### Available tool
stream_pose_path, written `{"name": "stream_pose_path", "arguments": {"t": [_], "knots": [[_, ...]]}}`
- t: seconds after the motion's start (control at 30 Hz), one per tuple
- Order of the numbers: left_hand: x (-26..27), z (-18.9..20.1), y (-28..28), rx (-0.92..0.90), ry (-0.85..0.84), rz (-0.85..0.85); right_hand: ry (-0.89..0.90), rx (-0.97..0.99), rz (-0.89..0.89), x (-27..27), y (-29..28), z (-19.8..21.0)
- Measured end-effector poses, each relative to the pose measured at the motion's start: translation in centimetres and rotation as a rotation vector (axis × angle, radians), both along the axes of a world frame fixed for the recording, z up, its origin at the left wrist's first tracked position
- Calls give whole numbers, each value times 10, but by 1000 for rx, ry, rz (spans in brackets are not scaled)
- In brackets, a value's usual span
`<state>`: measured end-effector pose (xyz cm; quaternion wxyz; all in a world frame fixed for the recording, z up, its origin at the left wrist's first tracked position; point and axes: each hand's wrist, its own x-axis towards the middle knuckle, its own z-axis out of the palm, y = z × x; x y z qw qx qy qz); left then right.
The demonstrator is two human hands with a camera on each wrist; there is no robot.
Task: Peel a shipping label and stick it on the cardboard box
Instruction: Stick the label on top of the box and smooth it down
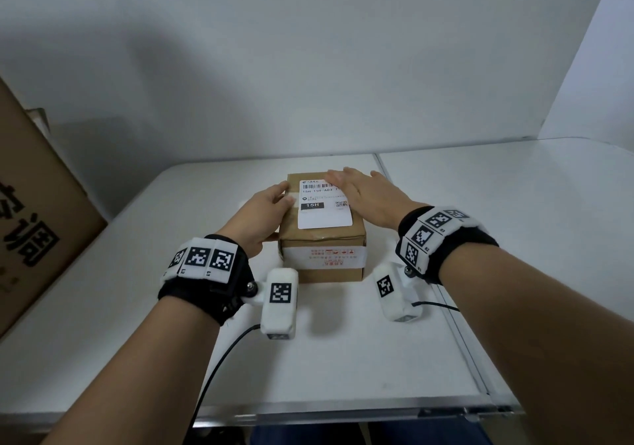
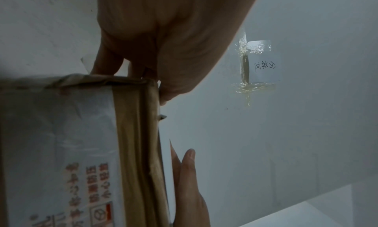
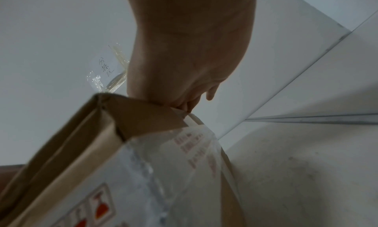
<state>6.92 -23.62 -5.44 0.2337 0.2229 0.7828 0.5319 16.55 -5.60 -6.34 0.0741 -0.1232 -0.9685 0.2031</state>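
Nearest, the cardboard box (image 1: 322,238) sits on the white surface (image 1: 377,358) with the shipping label (image 1: 325,204) stuck flat on top. Right hand (image 1: 370,194) presses the label, fingers straight; left hand (image 1: 264,214) grips the box's left side.
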Motion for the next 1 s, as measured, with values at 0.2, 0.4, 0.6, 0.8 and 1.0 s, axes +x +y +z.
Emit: {"name": "stream_pose_path", "arguments": {"t": [0.2, 0.4, 0.6, 0.8, 1.0], "knots": [[0, 0, 0, 1, 11, -1, 31, 38, -30, 12, 11, -5], [0, 0, -1, -9, 7, 1, 70, 43, -59, 14, 4, 0], [-1, 3, -4, 11, -27, -20, 188, -109, 94, 8, -17, 12], [0, 4, -5, 30, -42, -37, 26, -180, 124, -3, -29, 18], [-4, 3, -7, 34, -56, -61, -86, -92, 164, -16, -26, 19]]}}
